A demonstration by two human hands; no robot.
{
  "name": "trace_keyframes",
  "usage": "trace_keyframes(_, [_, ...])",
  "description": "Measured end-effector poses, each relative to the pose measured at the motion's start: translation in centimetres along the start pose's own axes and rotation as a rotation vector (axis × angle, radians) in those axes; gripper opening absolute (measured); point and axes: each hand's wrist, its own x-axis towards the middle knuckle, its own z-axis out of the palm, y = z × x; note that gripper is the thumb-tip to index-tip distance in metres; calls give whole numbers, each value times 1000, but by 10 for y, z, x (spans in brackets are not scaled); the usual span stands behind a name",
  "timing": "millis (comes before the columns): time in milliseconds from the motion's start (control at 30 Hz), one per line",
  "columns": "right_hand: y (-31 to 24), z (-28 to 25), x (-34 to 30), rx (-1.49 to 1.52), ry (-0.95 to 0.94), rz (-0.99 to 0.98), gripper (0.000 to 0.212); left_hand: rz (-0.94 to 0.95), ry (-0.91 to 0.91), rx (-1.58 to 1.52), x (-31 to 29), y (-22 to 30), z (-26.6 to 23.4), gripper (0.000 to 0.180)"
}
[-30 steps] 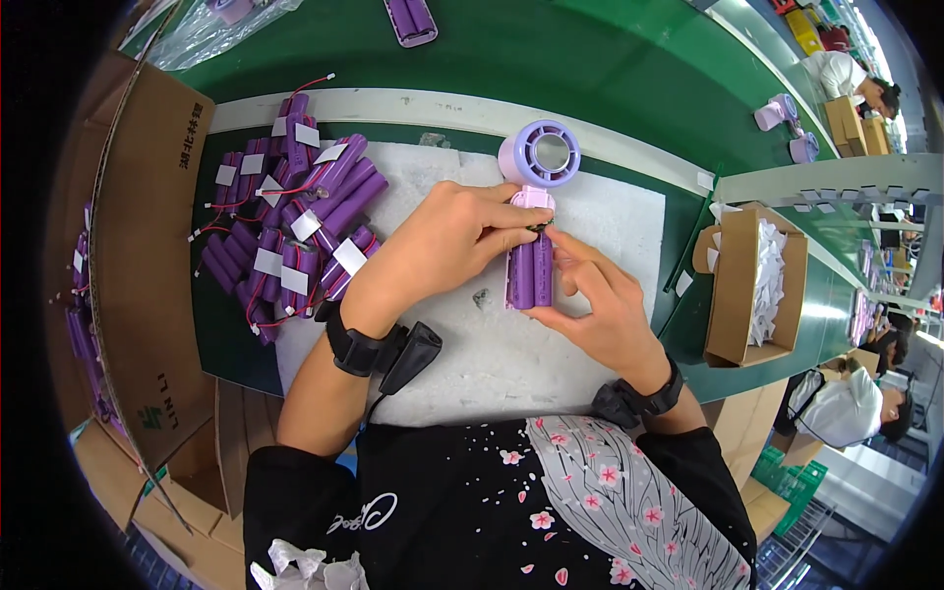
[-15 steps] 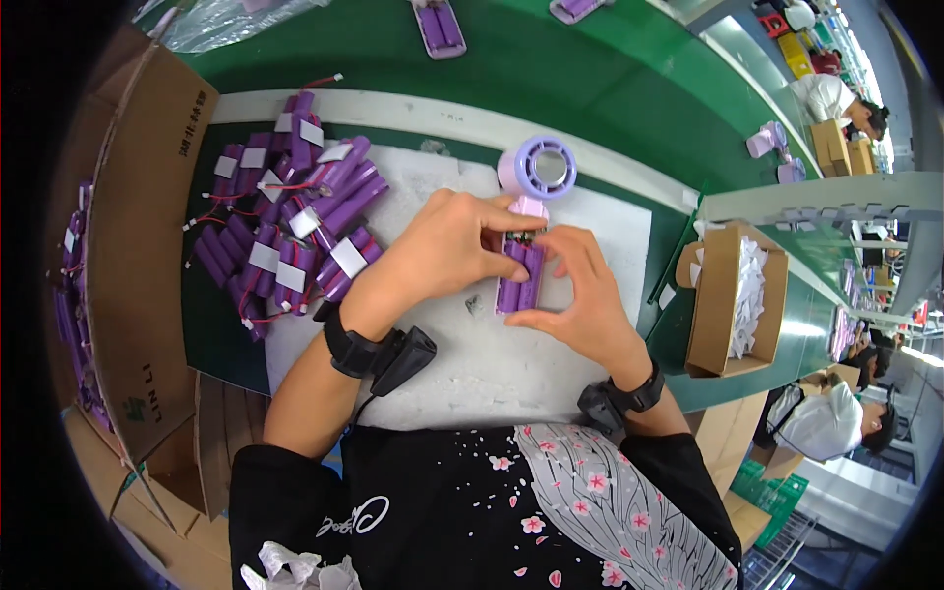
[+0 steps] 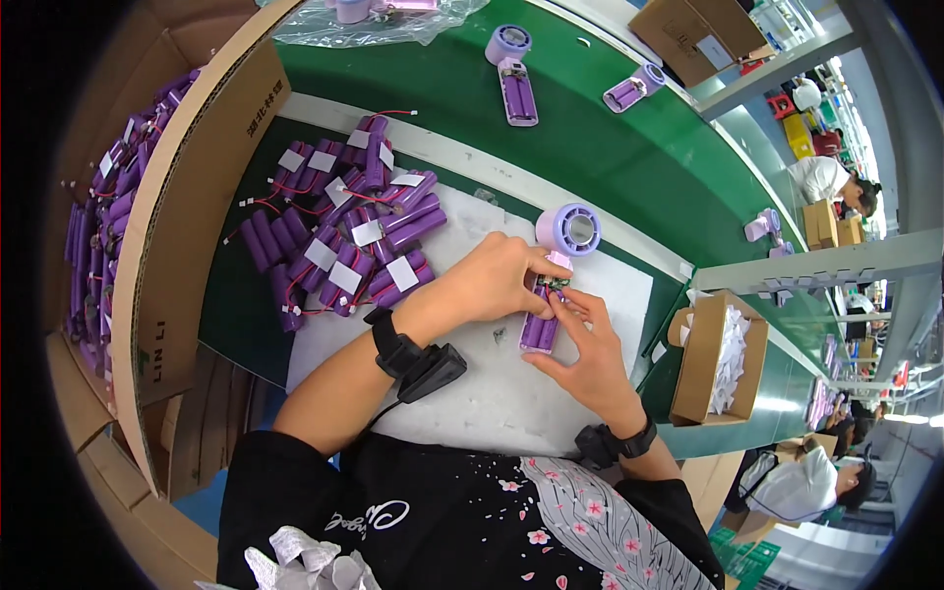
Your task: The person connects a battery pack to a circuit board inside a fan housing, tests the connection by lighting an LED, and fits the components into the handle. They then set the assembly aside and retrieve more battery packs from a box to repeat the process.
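A lilac handheld fan (image 3: 570, 231) lies on the white work mat with its handle open toward me. Inside the handle sits a purple battery pack (image 3: 538, 332), below a small green circuit board (image 3: 554, 282). My left hand (image 3: 482, 285) closes over the handle's upper left side, thumb at the battery top and index finger by the fan's neck. From the right, my right hand (image 3: 595, 359) spans the handle, its fingertips at the wires beside the board and its thumb near the lower end. Whatever small part lies between the fingertips is hidden.
Loose battery packs (image 3: 344, 226) with white pads and red wires are heaped left of the mat. A tall carton (image 3: 211, 197) stands farther left. At right is a box of white pieces (image 3: 728, 359). More open fans (image 3: 516, 84) lie on the green belt (image 3: 413, 84).
The view has shifted, so the bench sits lower and more fans show on the belt. My right fingers have moved in to the wires at the board, close beside my left thumb.
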Motion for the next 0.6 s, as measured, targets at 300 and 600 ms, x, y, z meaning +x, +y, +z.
trace_keyframes(300, [14,3,17,-78,134,167,67,183,327,-31,5,-7,19,40])
trace_keyframes(600, [28,-47,104,-203,312,-19,42,96,156,131,4,-10,30,20])
